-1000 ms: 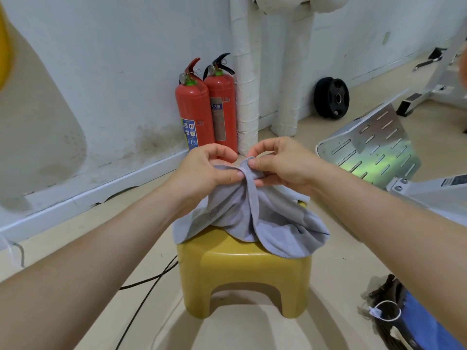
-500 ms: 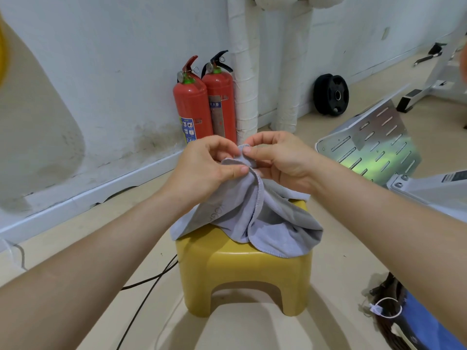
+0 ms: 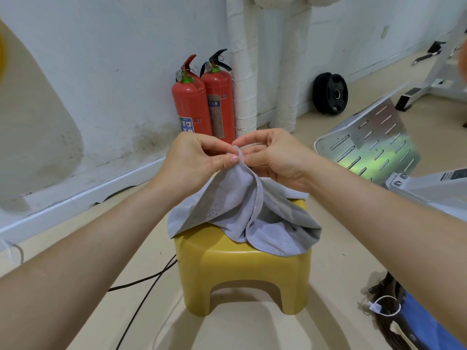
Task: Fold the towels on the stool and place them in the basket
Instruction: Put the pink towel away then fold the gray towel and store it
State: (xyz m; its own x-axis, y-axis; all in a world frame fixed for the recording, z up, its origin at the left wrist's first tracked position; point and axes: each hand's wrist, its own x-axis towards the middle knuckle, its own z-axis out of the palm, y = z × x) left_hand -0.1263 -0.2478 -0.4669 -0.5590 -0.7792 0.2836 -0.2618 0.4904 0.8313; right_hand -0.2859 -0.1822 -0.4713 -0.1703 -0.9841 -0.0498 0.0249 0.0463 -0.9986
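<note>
You're going bare-armed on both sides, left hand (image 3: 194, 160) showing a short thumbnail, right hand (image 3: 275, 160) bare too.

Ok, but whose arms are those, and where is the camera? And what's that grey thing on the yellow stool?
Those are a person's two bare arms; there is no machine here. The camera sits on the person's head and looks forward and down, so you see the arms as if they were your own. It is the only view.

The left hand and the right hand both pinch the same raised corner of a grey towel between thumb and fingers. The rest of the towel hangs down and lies crumpled on a small yellow stool that stands on the floor.

Behind the stool, two red fire extinguishers stand against the white wall. Further right, a black weight plate stands by the wall. A black cable runs across the floor.
</note>
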